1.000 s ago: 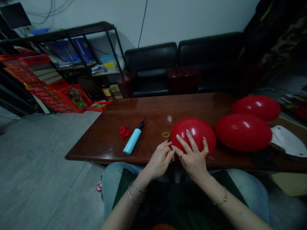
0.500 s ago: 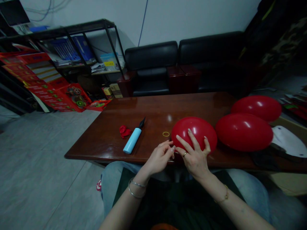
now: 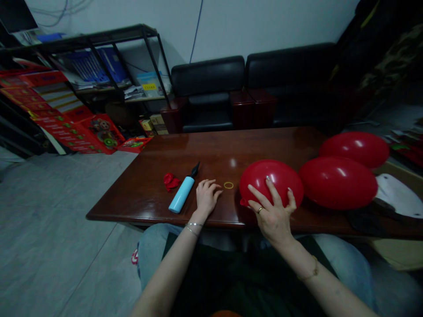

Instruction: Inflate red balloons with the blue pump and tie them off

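An inflated red balloon (image 3: 264, 176) lies on the table in front of me, its knotted or pinched neck pointing left. My right hand (image 3: 274, 218) grips it, fingers spread over its near side and the thumb side by the neck. My left hand (image 3: 207, 193) hovers over or rests on the table, empty, its fingers loosely bent and apart. Just right of those fingers is a yellow rubber band (image 3: 228, 185). On the other side of that hand lies a light blue hand pump (image 3: 181, 194) with a black nozzle. Uninflated red balloons (image 3: 171, 181) sit in a small heap left of the pump.
Two more inflated red balloons (image 3: 339, 182) (image 3: 355, 149) lie at the table's right end, beside a white object (image 3: 398, 193). The brown wooden table (image 3: 132, 193) has its near edge at my knees. Black sofas (image 3: 208, 77) stand behind, with a shelf and red boxes (image 3: 95, 132) at left.
My left hand has left the balloon's neck and moved left and forward, near the rubber band. The right hand and its balloon have shifted slightly right.
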The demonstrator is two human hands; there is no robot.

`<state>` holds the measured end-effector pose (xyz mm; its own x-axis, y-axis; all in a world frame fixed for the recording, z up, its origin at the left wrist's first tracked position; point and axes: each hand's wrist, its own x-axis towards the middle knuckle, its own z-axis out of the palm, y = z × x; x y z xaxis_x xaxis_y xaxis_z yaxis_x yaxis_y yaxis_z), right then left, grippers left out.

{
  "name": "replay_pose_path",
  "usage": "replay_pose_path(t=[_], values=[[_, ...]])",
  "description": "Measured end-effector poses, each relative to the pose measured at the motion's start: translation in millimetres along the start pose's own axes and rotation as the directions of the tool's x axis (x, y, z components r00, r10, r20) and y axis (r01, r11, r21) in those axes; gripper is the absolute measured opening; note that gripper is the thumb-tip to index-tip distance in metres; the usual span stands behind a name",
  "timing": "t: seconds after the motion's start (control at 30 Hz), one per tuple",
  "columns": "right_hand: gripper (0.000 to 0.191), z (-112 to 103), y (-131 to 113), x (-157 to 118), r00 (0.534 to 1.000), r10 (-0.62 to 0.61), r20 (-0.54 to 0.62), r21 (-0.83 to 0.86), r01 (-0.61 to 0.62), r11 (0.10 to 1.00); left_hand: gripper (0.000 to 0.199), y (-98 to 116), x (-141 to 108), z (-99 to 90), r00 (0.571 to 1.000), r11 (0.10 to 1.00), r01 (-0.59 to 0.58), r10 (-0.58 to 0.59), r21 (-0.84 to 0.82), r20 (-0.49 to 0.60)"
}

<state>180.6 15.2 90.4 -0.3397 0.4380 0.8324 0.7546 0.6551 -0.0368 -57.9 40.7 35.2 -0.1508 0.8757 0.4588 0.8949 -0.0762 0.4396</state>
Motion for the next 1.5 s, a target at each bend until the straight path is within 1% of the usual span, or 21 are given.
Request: replay_pose_path(t=[0.1, 0.17, 0.27, 0.37, 0.5, 0.6, 0.67, 0.77, 0.87, 0.97, 1.07, 1.17, 1.33, 1.5], values=[[0.029, 1, 0, -1, 1.000, -0.003, -0.002, -0.016, 0.002, 1.000, 0.012, -5, 11, 11.8, 0.991, 0.987, -0.132, 0.131, 0.094, 0.018], [0.027, 2, 2, -2, 1.000, -0.001, 0.001, -0.024, 0.001, 1.000, 0.014, -7, 17, 16.9, 0.980, 0.970, -0.201, 0.197, 0.138, 0.038], [0.026, 2, 4, -4, 1.000, 0.005, 0.011, -0.024, -0.005, 1.000, 0.016, -15, 25, 20.4, 0.974, 0.959, -0.227, 0.225, 0.172, 0.029], [0.025, 2, 5, -6, 1.000, 0.012, 0.020, -0.020, -0.011, 1.000, 0.016, -24, 33, 19.4, 0.963, 0.951, -0.268, 0.263, 0.156, 0.057], [0.025, 2, 5, -6, 1.000, 0.014, 0.017, -0.022, -0.013, 1.000, 0.020, -32, 45, 15.9, 0.914, 0.915, -0.391, 0.373, 0.101, 0.161], [0.025, 2, 5, -6, 1.000, 0.022, 0.003, -0.018, -0.021, 1.000, 0.021, -32, 54, 17.1, 0.884, 0.895, -0.437, 0.409, 0.087, 0.225], [0.026, 2, 4, -5, 1.000, 0.024, -0.001, -0.014, -0.024, 1.000, 0.019, -33, 57, 20.2, 0.875, 0.891, -0.446, 0.413, 0.088, 0.253], [0.028, 1, 4, -5, 1.000, 0.028, -0.004, -0.011, -0.028, 1.000, 0.016, -34, 56, 25.5, 0.877, 0.894, -0.439, 0.405, 0.089, 0.258], [0.026, 0, 4, -4, 0.999, 0.032, -0.010, -0.013, -0.032, 0.999, 0.016, -36, 52, 28.3, 0.892, 0.906, -0.418, 0.395, 0.063, 0.221], [0.025, 0, 4, -4, 0.999, 0.034, -0.007, -0.011, -0.034, 0.999, 0.015, -37, 48, 28.3, 0.914, 0.928, -0.372, 0.363, 0.020, 0.180], [0.025, 0, 4, -5, 0.999, 0.038, -0.002, -0.014, -0.038, 0.999, 0.014, -36, 47, 27.1, 0.930, 0.945, -0.326, 0.324, -0.021, 0.173], [0.026, 0, 4, -5, 0.999, 0.038, 0.000, -0.019, -0.038, 0.999, 0.015, -35, 46, 25.8, 0.933, 0.950, -0.310, 0.312, -0.041, 0.179], [0.024, 1, 4, -7, 0.999, 0.043, 0.009, -0.022, -0.043, 0.999, 0.011, -28, 50, 27.8, 0.938, 0.953, -0.301, 0.299, -0.014, 0.176], [0.023, 2, 4, -7, 0.999, 0.048, 0.015, -0.016, -0.048, 0.999, 0.011, -15, 59, 36.9, 0.925, 0.946, -0.325, 0.317, 0.007, 0.209]])
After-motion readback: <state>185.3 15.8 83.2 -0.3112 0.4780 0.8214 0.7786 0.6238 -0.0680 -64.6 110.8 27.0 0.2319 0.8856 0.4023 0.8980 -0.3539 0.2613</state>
